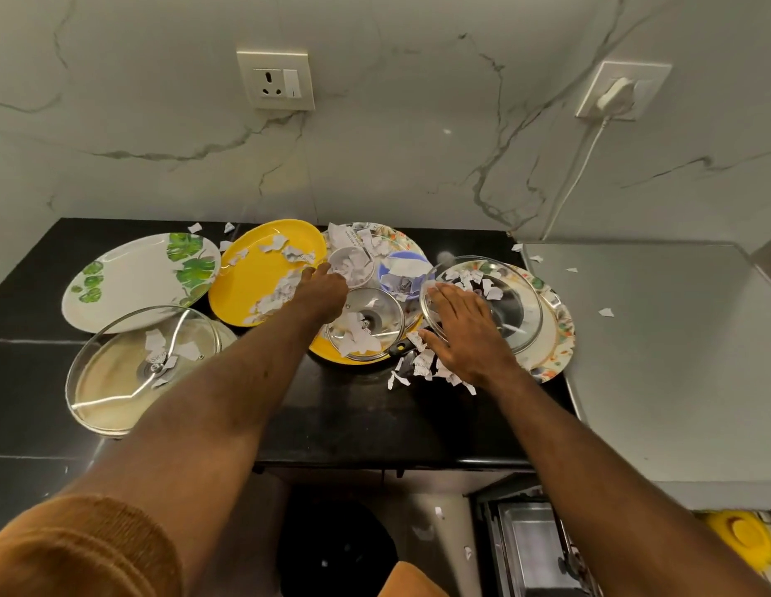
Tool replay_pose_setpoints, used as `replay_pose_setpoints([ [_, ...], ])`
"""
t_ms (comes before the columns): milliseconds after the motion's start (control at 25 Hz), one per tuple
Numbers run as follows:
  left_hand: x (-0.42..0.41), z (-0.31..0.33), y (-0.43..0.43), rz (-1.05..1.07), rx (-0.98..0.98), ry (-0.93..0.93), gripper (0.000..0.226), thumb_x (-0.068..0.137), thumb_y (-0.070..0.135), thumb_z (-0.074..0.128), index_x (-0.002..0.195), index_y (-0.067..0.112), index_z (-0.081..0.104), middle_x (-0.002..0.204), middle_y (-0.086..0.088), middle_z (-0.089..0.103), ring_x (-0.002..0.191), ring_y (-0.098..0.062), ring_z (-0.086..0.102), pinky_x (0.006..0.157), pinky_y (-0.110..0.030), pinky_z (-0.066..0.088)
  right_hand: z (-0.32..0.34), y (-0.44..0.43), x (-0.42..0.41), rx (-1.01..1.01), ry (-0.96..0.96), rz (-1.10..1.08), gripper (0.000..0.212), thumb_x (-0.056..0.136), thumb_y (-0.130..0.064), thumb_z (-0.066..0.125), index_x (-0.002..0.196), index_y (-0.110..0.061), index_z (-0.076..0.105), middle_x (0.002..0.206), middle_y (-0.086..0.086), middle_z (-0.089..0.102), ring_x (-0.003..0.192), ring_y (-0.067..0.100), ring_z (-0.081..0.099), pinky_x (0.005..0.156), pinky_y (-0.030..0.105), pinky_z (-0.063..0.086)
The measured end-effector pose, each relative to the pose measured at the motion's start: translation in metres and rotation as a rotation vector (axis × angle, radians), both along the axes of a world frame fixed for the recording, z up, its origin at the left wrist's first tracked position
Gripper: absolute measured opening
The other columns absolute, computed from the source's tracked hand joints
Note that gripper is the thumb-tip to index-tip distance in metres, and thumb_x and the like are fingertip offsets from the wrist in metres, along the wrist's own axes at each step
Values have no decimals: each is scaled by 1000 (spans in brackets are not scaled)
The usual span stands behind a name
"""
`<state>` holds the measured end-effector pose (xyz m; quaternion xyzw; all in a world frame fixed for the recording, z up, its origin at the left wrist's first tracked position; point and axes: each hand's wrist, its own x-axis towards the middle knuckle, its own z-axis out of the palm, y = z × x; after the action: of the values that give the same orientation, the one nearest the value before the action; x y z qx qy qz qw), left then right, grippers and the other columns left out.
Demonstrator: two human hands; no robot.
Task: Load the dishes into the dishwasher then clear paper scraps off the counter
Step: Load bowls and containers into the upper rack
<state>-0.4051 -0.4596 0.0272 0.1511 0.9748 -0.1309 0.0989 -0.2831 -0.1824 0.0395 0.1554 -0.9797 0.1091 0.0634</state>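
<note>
Now my left hand (321, 295) reaches the small clear glass bowl (351, 249) of torn white paper scraps (353, 271) on the black counter (353, 415), grip hidden; my right hand (465, 333) lies flat, fingers (439, 295) spread, on the large glass lid (521, 325).

I saw a leaf-printed white plate (129, 282) and a yellow plate (254, 277) lying side by side on the black surface (353, 411), with a large glass lid (116, 381) in front of them. A second glass lid (504, 303) sat on a floral plate (556, 338) at right. Torn paper scraps (422, 364) littered the plates, a blue bowl (403, 273) and the surface.
</note>
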Motion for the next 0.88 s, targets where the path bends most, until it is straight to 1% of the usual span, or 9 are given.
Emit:
replay_pose_setpoints([
  [160, -8, -2, -1, -58, -70, 24, 43, 97, 10, 55, 139, 10, 58, 146, -7, 53, 144, -32, 33, 114, -54, 32, -2, 3, -9, -33, -2, -58, 73, 105, -54, 51, 164, -19, 27, 168, 6, 33, 156, 24, 26, 130, 47, 11],
  [320, -13, 5, 2, -104, -54, 46, 38, 98, 10, 56, 136, 7, 61, 143, -8, 55, 133, -32, 44, 99, -49, 47, 3, 1, -17, -92, -5, -80, 70, 105, -52, 51, 163, -18, 29, 167, 6, 34, 156, 24, 27, 130, 47, 12],
  [400, -14, 9, 3, -102, -2, 48, 38, 97, 10, 60, 135, 5, 61, 143, -7, 54, 128, -32, 47, 92, -46, 53, 6, -1, -20, -110, -3, -75, 70, 105, -51, 52, 163, -18, 30, 166, 6, 35, 156, 25, 27, 129, 45, 10],
  [480, -13, 10, 2, -91, 70, 64, 38, 95, 8, 63, 133, 4, 63, 141, -6, 54, 122, -31, 51, 88, -45, 57, 8, -3, -23, -129, 6, -65, 69, 105, -50, 53, 162, -17, 31, 166, 6, 35, 156, 25, 28, 128, 43, 9],
  [560, -14, 12, 0, -75, 142, 80, 36, 93, 3, 65, 129, 0, 65, 140, -8, 54, 114, -32, 57, 86, -45, 57, 10, -6, -24, -145, 7, -54, 68, 106, -49, 52, 162, -18, 31, 167, 6, 35, 156, 26, 27, 128, 43, 9],
  [680, -12, 21, -3, -16, 256, 63, 37, 88, -1, 69, 125, -5, 66, 140, -10, 54, 108, -32, 63, 85, -40, 56, 13, -9, -26, -172, 16, -48, 66, 106, -50, 51, 161, -18, 33, 167, 6, 36, 156, 25, 28, 129, 45, 13],
  [760, -9, 31, -1, -5, 327, 88, 35, 87, 2, 69, 123, -2, 69, 136, -9, 56, 104, -30, 63, 81, -38, 54, 16, -12, -26, -226, 21, -55, 65, 106, -51, 53, 160, -19, 36, 166, 6, 38, 155, 25, 30, 129, 47, 21],
  [800, -6, 37, 2, -32, 367, 115, 34, 89, 4, 67, 123, 0, 70, 132, -10, 59, 103, -29, 63, 79, -37, 54, 17, -14, -27, -288, 8, -77, 65, 105, -50, 55, 159, -19, 37, 165, 5, 39, 154, 24, 32, 126, 48, 27],
  [880, 3, 55, 14, -159, 473, 178, 33, 92, 4, 63, 124, 3, 72, 121, -13, 67, 100, -28, 64, 76, -36, 52, 28, -20, -30, -516, -64, -195, 65, 104, -49, 59, 158, -21, 39, 164, 5, 41, 150, 23, 38, 117, 43, 37],
])
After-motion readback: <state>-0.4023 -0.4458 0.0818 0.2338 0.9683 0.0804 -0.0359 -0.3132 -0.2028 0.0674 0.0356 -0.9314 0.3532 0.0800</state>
